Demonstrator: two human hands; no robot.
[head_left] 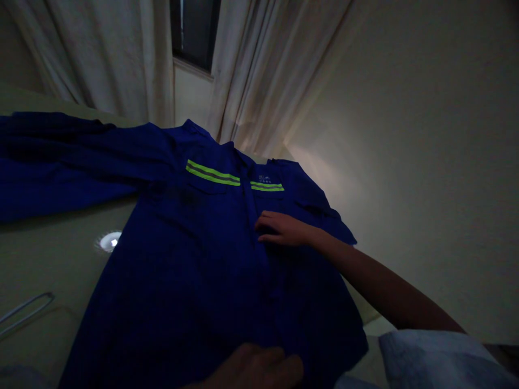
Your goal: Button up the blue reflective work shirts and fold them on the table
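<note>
A dark blue long-sleeved work jacket [194, 259] with yellow-green reflective strips across the chest lies spread face up, its collar at the far end. My right hand [284, 229] reaches in from the right, its fingers and thumb curled at the front placket, closed on the cloth below the chest strip. Near the bottom edge of the view, my left hand [255, 370] rests low on the jacket front with knuckles up and fingers bent into the fabric; its fingertips are hidden. One sleeve [81, 162] stretches out to the left.
The jacket lies on a pale surface [48, 248]. A bent white wire loop, perhaps a hanger [28, 310], is at the left, and a small bright round light spot [110, 241] is beside the jacket. Behind are curtains [113, 48], a dark window [194, 32] and a wall [425, 135].
</note>
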